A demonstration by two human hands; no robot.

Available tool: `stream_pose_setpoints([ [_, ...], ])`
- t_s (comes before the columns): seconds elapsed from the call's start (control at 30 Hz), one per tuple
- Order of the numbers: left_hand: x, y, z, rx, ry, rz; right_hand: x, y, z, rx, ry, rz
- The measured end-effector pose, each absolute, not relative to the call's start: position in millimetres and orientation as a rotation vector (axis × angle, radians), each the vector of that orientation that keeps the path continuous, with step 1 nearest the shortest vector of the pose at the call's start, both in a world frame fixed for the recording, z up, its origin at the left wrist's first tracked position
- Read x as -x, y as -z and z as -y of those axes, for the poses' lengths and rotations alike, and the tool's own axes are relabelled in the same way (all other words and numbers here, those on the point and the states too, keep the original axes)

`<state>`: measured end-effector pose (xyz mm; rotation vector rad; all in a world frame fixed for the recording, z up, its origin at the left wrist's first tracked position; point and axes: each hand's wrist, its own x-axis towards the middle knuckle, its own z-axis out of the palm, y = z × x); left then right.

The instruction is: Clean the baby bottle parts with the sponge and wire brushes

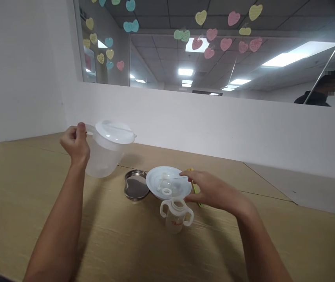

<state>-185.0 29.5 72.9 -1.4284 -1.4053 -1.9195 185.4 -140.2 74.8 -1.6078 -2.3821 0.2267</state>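
Note:
My left hand [76, 143] is wrapped round the handle of a translucent plastic pitcher [102, 156]. A white lid sits on the pitcher, which is lifted and tilted slightly to the right. Over the right rim of a white bowl [154, 178] hovers my right hand [205, 188], its thumb and fingers apart with nothing between them. Small clear and white bottle parts [166, 191] lie in the bowl. In front of it stands an upright baby bottle [175, 219] with two side handles and an open top, just below my right thumb.
A steel kidney dish [136, 186] lies left of the bowl. Partly behind my right hand is a yellow-green utensil [196, 188]. The brown table [120, 250] meets a white wall [185, 121] with a window above, and a person [321, 90] shows at the right.

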Motion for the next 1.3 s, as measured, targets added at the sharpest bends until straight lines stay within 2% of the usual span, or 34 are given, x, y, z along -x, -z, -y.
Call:
stream_pose_setpoints([
  [0.13,151,-87,-7,1.545,1.972,1.236,-214,-85,140,1.762,-0.208,2.191],
  [0.4,73,-80,19,1.992,1.377,1.107,-256,-73,111,2.003,-0.166,1.989],
  [0.57,62,-74,20,2.045,1.179,1.075,-255,-77,118,1.997,-0.206,1.986],
  [0.9,70,-79,20,1.959,1.289,0.937,-256,-81,122,2.042,-0.209,2.014],
  [1.3,73,-82,22,1.936,1.260,0.933,-253,-84,128,2.058,-0.257,2.014],
])
